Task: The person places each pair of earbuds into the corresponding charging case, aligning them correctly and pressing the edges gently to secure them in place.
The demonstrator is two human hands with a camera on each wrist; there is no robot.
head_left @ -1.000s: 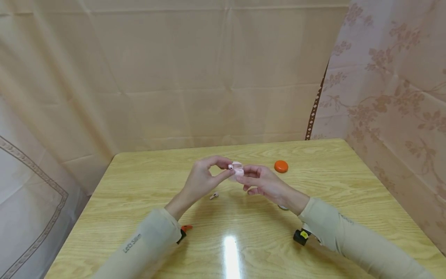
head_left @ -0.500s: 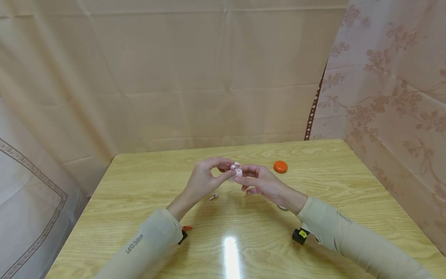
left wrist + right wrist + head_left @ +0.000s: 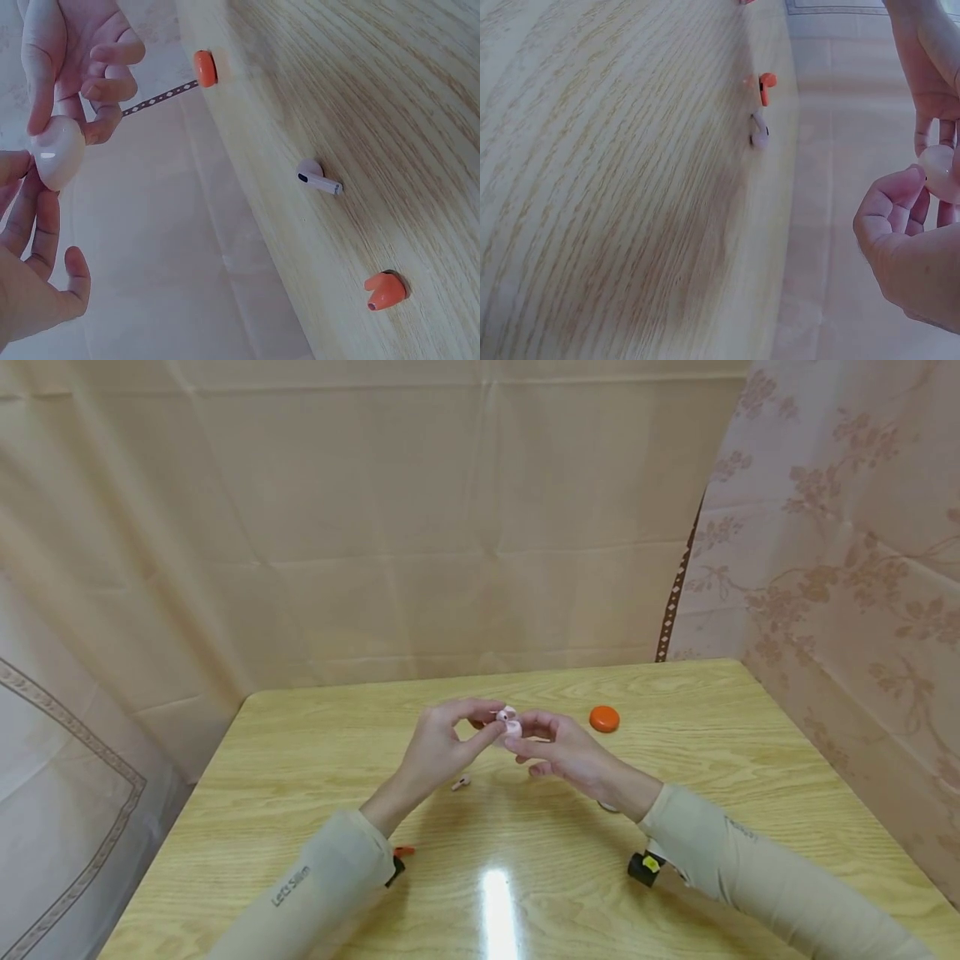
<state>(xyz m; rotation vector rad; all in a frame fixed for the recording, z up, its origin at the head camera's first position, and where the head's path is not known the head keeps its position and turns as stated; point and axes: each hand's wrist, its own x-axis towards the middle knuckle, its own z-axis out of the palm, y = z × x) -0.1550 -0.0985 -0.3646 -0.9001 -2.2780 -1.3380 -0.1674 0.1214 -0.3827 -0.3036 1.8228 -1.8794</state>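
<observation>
Above the table, my right hand [image 3: 566, 752] grips a small pale pink earbud case [image 3: 513, 729] with its lid up. My left hand [image 3: 442, 743] pinches a pale earbud [image 3: 502, 716] between thumb and forefinger, right at the mouth of the case. From the left wrist, the rounded outside of the case [image 3: 61, 154] shows between both hands, hiding the pinched earbud. A second pale earbud [image 3: 320, 178] lies on the table below the hands. Nearer my left sleeve is an orange earbud [image 3: 386, 291], also lying on the table.
A round orange case [image 3: 604, 719] sits on the wooden table [image 3: 337, 735] beyond my right hand. Part of a greyish round object [image 3: 608, 807] shows under my right wrist. Beige cloth [image 3: 375, 527] hangs behind the table, with flowered cloth [image 3: 847, 568] on the right.
My left hand has brought the pinched earbud slightly right, so that it overlaps the case's opening. My right hand with the case has shifted slightly left. The things on the table stay put.
</observation>
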